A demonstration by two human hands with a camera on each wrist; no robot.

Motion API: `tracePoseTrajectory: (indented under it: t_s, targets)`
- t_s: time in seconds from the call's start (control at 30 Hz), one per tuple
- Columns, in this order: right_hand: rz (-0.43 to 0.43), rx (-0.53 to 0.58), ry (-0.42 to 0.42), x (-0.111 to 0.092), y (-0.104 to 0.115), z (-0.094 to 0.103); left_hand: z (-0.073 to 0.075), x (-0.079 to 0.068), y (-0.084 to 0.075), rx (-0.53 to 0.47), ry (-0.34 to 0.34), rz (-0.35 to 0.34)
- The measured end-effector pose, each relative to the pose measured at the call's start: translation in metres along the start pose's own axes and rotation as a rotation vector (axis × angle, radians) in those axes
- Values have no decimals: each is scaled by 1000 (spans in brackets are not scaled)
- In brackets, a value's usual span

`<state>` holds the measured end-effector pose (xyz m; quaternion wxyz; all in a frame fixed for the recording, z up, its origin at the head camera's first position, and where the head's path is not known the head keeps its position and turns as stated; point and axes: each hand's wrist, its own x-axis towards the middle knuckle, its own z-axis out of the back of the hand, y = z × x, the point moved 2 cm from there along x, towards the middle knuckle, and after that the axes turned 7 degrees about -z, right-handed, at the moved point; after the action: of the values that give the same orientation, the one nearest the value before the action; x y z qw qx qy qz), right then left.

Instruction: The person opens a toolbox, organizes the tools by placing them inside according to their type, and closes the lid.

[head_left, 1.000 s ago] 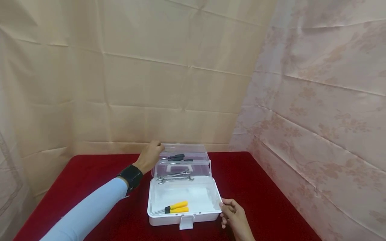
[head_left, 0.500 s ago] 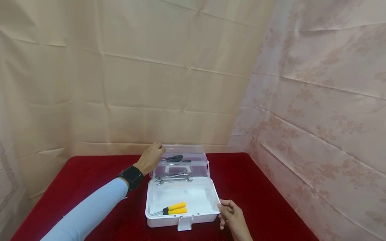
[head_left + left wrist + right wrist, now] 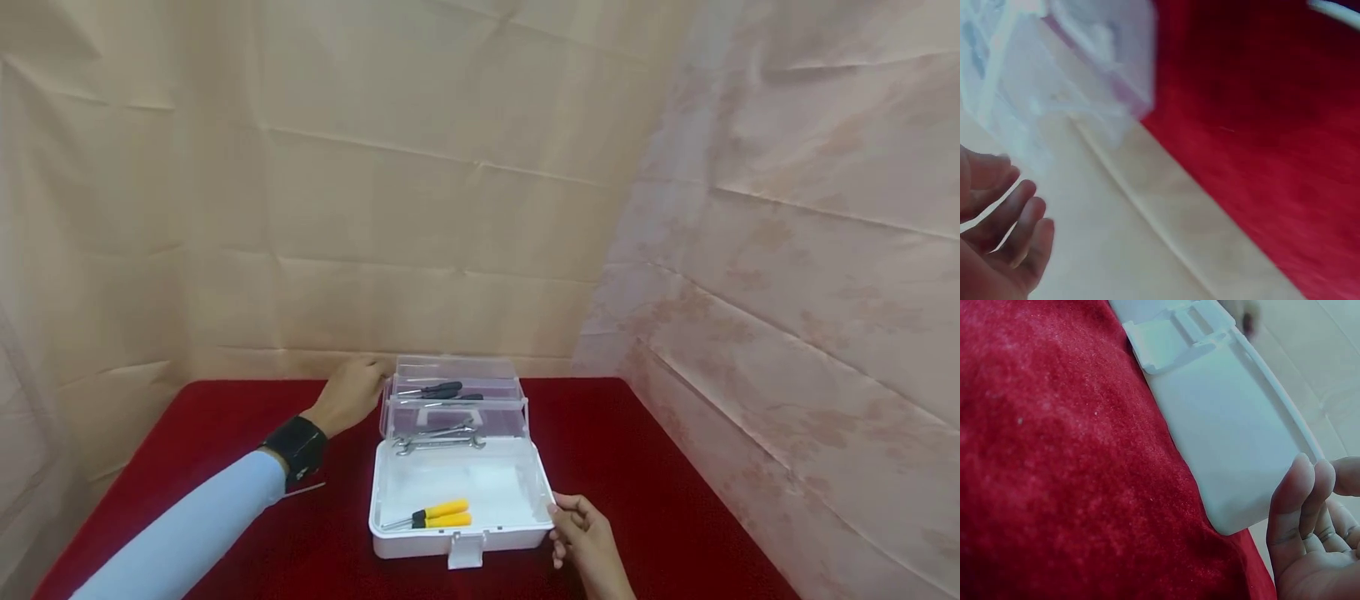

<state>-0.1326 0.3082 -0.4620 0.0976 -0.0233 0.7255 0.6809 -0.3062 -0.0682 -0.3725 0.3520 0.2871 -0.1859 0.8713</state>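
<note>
A white toolbox (image 3: 435, 546) with a clear lid and raised clear trays stands open on the table. My right hand (image 3: 587, 537) pinches its rim at the front right corner; in the right wrist view the fingertips (image 3: 1300, 478) lie right at that edge. My left hand (image 3: 352, 392) hangs just left of the trays (image 3: 457, 367), fingers loosely curled and holding nothing, as the left wrist view also shows. Black-handled screwdrivers (image 3: 446, 390) lie in an upper tray, with wrenches (image 3: 442, 446) below them. Two yellow-handled screwdrivers (image 3: 442, 515) rest in the base near the front.
Under the box is a table covered in red cloth (image 3: 637, 467). A thin pale rod (image 3: 306, 489) lies left of the box, partly hidden by my left forearm. Beige cloth (image 3: 420, 208) hangs behind, and a flowered curtain (image 3: 787, 292) hangs on the right.
My left hand has drawn back to the left, off the upper tray's left end. More of the thin rod now shows beside the forearm. The right hand stays at the box corner.
</note>
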Motion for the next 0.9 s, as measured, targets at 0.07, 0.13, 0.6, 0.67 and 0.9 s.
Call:
tracePoseTrajectory:
  t_s: [0.07,0.13,0.6,0.67,0.9]
  targets:
    - [-1,-8,-13,0,2,3,8,-17,6,-19,57,24]
    - [1,-11,-24,0,5,5,16,-40,12,-30,139,28]
    - [-12,-39,-75,-1,6,10,27,-156,35,-324,501,73]
    - [-12,-36,-75,0,5,10,26,-160,35,-330,512,87]
    - [-19,-45,-76,2,1,12,26,-164,29,-162,505,20]
